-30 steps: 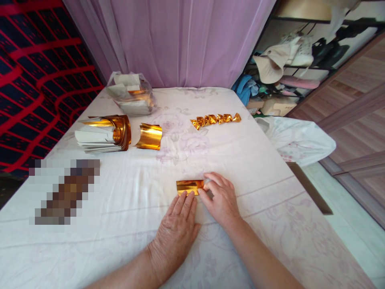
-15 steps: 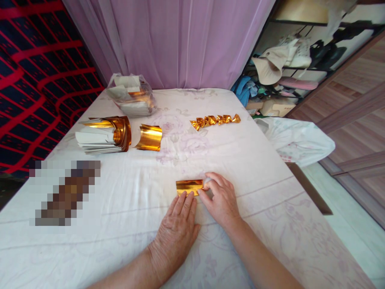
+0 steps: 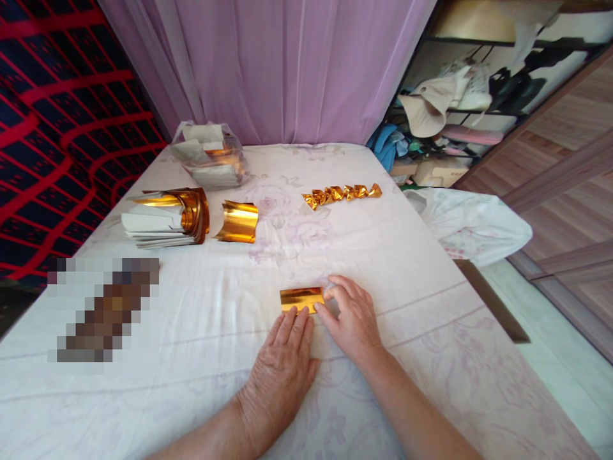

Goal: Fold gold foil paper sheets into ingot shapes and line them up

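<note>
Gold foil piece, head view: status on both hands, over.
Left hand flat, fingertips pressing the gold foil piece. Right hand pinching its right end. Foil lies flat on the white sheet. Nothing in the way.

The small gold foil sheet (image 3: 301, 298) I'm working on lies flat on the white bed (image 3: 383, 255), a shiny folded rectangle with its long side running from 9 to 3 o'clock, its near edge under my fingertips.

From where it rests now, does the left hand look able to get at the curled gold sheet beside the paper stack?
Probably yes. The left hand lies flat at the folded gold piece, and only bare sheet lies between it and the curled gold sheet.
</note>
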The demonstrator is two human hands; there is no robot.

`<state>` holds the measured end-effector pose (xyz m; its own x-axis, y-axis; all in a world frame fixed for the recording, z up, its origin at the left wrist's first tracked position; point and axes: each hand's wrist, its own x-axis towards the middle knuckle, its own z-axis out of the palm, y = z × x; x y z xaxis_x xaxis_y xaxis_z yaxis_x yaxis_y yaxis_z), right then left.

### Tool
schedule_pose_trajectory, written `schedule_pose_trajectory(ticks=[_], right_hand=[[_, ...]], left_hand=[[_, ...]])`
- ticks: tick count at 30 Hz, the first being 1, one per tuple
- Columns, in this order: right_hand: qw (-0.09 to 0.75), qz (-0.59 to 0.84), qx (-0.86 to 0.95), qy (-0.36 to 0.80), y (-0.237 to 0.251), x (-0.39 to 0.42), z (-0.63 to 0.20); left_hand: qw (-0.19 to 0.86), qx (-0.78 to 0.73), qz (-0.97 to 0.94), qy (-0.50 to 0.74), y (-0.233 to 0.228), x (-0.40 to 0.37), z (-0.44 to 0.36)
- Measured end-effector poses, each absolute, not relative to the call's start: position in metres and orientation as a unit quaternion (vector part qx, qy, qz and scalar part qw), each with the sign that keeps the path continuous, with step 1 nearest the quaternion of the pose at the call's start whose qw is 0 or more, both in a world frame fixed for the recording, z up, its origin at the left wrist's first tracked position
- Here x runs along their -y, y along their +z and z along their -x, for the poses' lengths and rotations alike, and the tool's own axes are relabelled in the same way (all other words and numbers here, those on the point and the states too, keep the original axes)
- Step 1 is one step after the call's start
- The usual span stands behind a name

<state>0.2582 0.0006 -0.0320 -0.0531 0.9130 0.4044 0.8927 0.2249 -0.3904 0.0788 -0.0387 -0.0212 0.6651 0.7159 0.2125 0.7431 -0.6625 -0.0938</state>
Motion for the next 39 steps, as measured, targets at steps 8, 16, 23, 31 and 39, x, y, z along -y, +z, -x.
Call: schedule_pose_trajectory(ticks=[8, 16, 23, 31, 39], right_hand=[[0.285, 0.621, 0.730, 0.023, -0.032, 0.000, -0.259], [0.322, 0.571, 0.754, 0.039, -0.029, 0.001, -0.264], [0.288, 0.580, 0.761, 0.045, -0.032, 0.001, -0.262], [0.274, 0.604, 0.747, 0.046, -0.025, 0.001, -0.253], [0.275, 0.614, 0.737, 0.062, -0.023, 0.000, -0.251]], left_hand=[[0.092, 0.403, 0.908, -0.072, -0.020, 0.038, -0.079], [0.083, 0.408, 0.907, -0.070, -0.022, 0.039, -0.079], [0.094, 0.409, 0.903, -0.090, -0.023, 0.039, -0.080], [0.087, 0.410, 0.904, -0.090, -0.021, 0.038, -0.081], [0.083, 0.398, 0.911, -0.066, -0.021, 0.037, -0.079]])
